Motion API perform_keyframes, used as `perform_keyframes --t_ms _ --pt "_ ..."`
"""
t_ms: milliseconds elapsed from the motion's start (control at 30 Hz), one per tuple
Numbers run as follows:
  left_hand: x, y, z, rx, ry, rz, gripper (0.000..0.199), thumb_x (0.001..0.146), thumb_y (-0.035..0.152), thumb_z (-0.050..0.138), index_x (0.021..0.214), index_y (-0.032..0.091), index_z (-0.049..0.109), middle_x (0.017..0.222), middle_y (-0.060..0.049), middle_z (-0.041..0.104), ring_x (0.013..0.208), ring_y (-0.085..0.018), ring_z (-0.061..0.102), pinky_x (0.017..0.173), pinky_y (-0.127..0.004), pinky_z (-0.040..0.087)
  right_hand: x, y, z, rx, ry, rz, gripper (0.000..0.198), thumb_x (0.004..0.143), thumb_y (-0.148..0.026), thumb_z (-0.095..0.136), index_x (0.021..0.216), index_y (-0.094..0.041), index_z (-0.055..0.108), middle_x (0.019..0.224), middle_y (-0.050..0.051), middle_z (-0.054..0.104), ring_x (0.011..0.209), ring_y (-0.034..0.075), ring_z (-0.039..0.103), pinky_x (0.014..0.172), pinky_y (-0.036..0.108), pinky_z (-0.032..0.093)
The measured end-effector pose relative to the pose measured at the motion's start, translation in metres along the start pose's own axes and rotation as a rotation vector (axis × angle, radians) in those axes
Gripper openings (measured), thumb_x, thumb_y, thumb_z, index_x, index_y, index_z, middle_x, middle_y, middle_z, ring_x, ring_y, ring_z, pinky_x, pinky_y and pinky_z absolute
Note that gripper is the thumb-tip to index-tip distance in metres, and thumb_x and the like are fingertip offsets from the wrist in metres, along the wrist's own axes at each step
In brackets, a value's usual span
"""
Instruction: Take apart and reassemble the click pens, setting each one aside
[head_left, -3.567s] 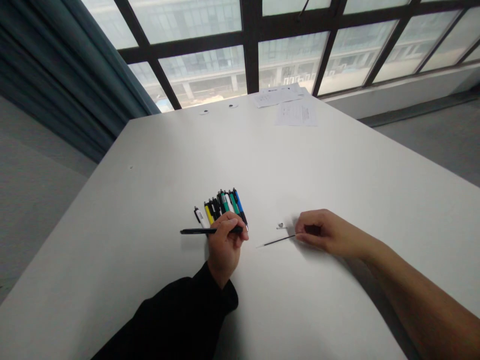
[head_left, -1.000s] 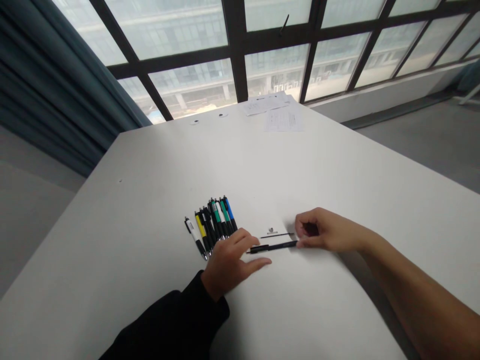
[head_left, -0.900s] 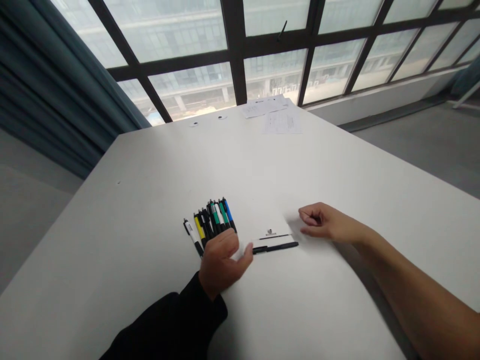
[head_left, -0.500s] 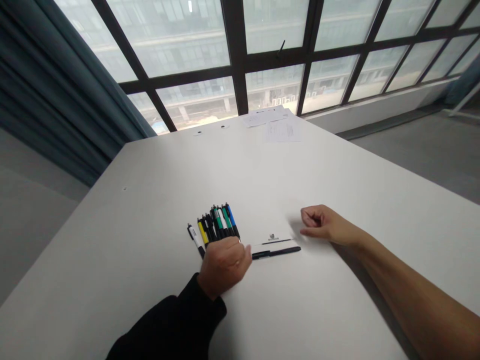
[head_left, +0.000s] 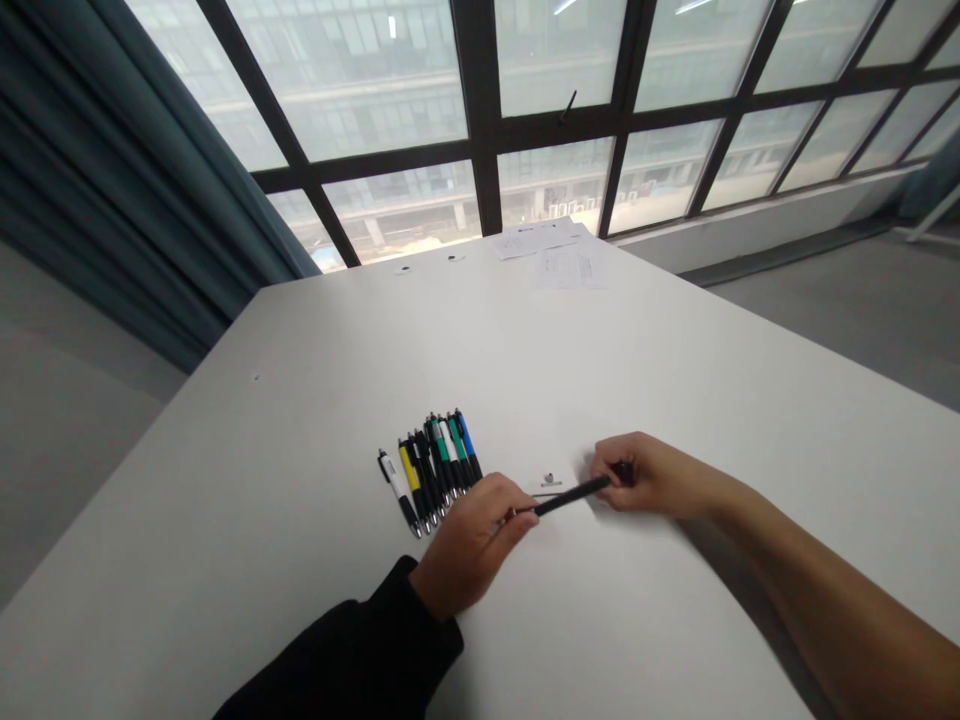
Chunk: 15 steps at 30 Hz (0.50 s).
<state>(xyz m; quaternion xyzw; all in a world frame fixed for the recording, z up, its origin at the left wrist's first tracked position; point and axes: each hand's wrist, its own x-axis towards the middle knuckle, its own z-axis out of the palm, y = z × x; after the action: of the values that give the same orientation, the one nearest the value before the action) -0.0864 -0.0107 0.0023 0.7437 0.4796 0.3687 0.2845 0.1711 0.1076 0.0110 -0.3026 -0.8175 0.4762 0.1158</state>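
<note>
My left hand (head_left: 480, 545), in a black sleeve, is closed around one end of a black pen (head_left: 571, 496). The pen is raised and slants up to the right, its far end at the fingertips of my right hand (head_left: 637, 475). My right hand is curled shut; a small dark piece shows between its fingers, too hidden to name. Behind the pen, a thin dark stick like a pen refill (head_left: 546, 495) lies on the table, partly covered. Just beyond it is a small metallic bit (head_left: 550, 479). To the left lies a row of several pens (head_left: 431, 465) in white, yellow, black, green and blue.
The white table (head_left: 360, 350) runs back to a dark-framed window (head_left: 484, 130). Paper sheets (head_left: 559, 255) lie at its far end, near two small dark spots. A blue curtain (head_left: 112, 170) hangs at left.
The black pen, lying flat on the table before, is now lifted and tilted in my left hand, which moved right. My right hand came slightly down and left to the pen's far end.
</note>
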Motion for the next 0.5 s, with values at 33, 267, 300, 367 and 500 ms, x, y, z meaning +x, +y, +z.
perform_keyframes --t_ms 33,267,300,367,500 --pt "-0.001 0.001 -0.001 -0.127 0.019 -0.085 0.034 0.102 0.038 0.047 0.092 0.013 0.067 0.086 -0.007 0.063 0.08 -0.016 0.058 0.074 -0.03 0.046 0.0 0.002 0.0 0.105 0.008 0.023 0.012 0.08 -0.019 0.067 0.072 -0.016 0.059 0.063 -0.003 0.053 0.057 0.008 0.043 0.053 0.022 0.033" --pt "-0.005 -0.001 0.004 -0.905 -0.168 -0.435 0.039 0.088 0.047 0.068 0.095 0.009 0.066 0.078 -0.006 0.065 0.068 -0.014 0.064 0.065 -0.028 0.051 0.005 0.015 0.0 0.597 0.091 0.032 0.028 0.085 -0.039 0.073 0.08 -0.015 0.057 0.07 0.007 0.071 0.054 0.012 0.059 0.048 0.022 0.047" --pt "-0.005 0.0 0.005 -0.942 -0.195 -0.468 0.038 0.084 0.044 0.073 0.096 0.009 0.065 0.078 -0.006 0.066 0.07 -0.015 0.066 0.067 -0.028 0.053 0.006 0.016 0.001 0.643 0.108 0.012 0.029 0.084 -0.038 0.074 0.079 -0.015 0.057 0.069 0.007 0.071 0.053 0.012 0.06 0.048 0.022 0.048" --pt "-0.005 0.003 0.007 -1.0 -0.245 -0.535 0.04 0.078 0.038 0.082 0.1 0.011 0.063 0.081 -0.006 0.067 0.073 -0.017 0.07 0.071 -0.03 0.055 0.006 0.02 0.006 0.75 0.139 -0.036 0.029 0.082 -0.034 0.078 0.076 -0.015 0.057 0.065 0.005 0.07 0.051 0.011 0.06 0.048 0.021 0.048" --pt "-0.006 0.006 0.008 -1.04 -0.339 -0.628 0.051 0.072 0.034 0.086 0.111 0.014 0.06 0.085 -0.005 0.068 0.072 -0.016 0.071 0.069 -0.027 0.055 0.007 0.023 0.018 1.017 0.149 -0.112 0.027 0.075 -0.025 0.084 0.076 -0.016 0.059 0.061 -0.001 0.063 0.052 0.009 0.057 0.048 0.018 0.043"
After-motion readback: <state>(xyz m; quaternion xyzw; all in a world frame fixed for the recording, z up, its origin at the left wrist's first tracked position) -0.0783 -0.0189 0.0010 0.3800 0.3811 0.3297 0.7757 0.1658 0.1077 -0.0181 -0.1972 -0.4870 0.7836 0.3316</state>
